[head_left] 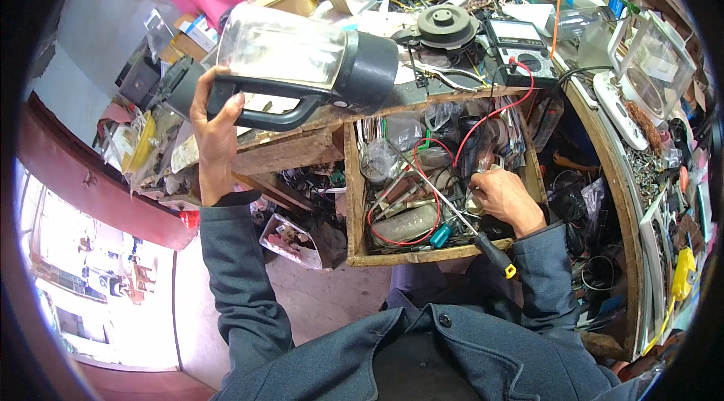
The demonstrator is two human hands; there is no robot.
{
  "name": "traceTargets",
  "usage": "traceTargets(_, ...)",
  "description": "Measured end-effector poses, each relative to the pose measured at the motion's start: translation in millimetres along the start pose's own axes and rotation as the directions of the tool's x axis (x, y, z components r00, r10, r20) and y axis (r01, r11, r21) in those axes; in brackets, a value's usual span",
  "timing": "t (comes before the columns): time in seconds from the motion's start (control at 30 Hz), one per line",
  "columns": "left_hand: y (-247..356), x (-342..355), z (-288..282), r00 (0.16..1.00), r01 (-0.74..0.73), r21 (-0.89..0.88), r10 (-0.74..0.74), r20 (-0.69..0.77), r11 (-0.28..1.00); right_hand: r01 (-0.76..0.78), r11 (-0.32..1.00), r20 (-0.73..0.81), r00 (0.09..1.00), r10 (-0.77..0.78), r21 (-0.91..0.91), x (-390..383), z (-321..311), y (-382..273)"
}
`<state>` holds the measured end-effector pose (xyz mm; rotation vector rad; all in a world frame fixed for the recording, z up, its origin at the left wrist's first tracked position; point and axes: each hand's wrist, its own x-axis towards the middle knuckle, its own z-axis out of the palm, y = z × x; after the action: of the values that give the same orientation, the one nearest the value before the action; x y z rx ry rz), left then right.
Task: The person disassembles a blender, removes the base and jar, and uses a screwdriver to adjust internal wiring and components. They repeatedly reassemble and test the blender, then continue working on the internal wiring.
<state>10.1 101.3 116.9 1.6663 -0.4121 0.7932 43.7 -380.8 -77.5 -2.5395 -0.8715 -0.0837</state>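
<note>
Blender jug [286, 46] horiz., L hand [215, 120] clutching handle [275, 122]; R hand [504, 199] curled in drawer [403, 258], can't tell grip.

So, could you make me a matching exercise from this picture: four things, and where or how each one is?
1. Clear jug
2. Right hand
3. Multimeter
4. Black-handled screwdriver

A. Inside the open drawer
B. Has a red lead attached
C. Handle over the drawer's near rim
D. Held sideways by the left hand

Pairs: 1-D, 2-A, 3-B, 4-C
</note>
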Motion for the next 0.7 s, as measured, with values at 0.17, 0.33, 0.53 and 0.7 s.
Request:
traceTargets(0.17,-9,-1,-6,0.998,0.027,-0.047,-0.029,-0.046,0.999,0.016,1.0,-0.014,1.0,-0.016,0.008,0,2,2)
traceTargets(0.33,-17,-2,-9,0.995,0.059,-0.119,-0.068,-0.075,0.991,-0.001,1.0,0.013,1.0,0.002,-0.027,3,-1,-1)
traceTargets(0.53,-35,-5,-23,0.973,0.159,-0.23,-0.192,-0.127,0.96,0.017,0.999,0.02,1.0,-0.016,-0.031,3,3,0)
traceTargets(0.7,-65,1,-36,0.962,0.192,-0.325,-0.243,-0.124,0.926,0.017,0.999,0.048,0.999,-0.016,-0.037,7,5,-3)
